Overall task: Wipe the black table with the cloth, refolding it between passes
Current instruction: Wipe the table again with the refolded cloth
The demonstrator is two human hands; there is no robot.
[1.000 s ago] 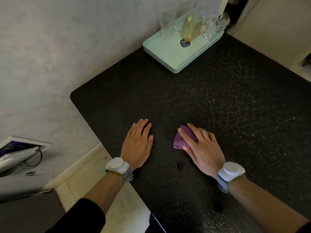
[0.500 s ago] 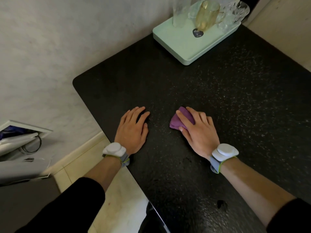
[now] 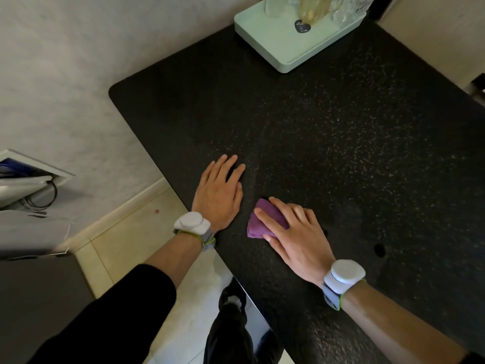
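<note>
the purple cloth (image 3: 263,219) lies folded into a small thick pad on the black bench (image 3: 341,143), near the front edge. the right hand (image 3: 296,237) lies flat over it, fingers straight and a little spread, pressing down rather than pinching; the cloth's left part shows beyond the fingertips. the left hand (image 3: 219,195) rests palm down on the bare bench just beside the cloth, fingers straight and close together, holding nothing. this reads as a wiping pass. to do it well, i would press evenly through the palm so the pad stays flat and does not roll open. strokes should be long and overlapping, with the bracing left hand out of their path. whether the pale specks further out are dust or the surface's own pattern cannot be told. strokes toward the far corner should stop short of the mint tray (image 3: 288,46) with its blurred glassware (image 3: 315,6).
</note>
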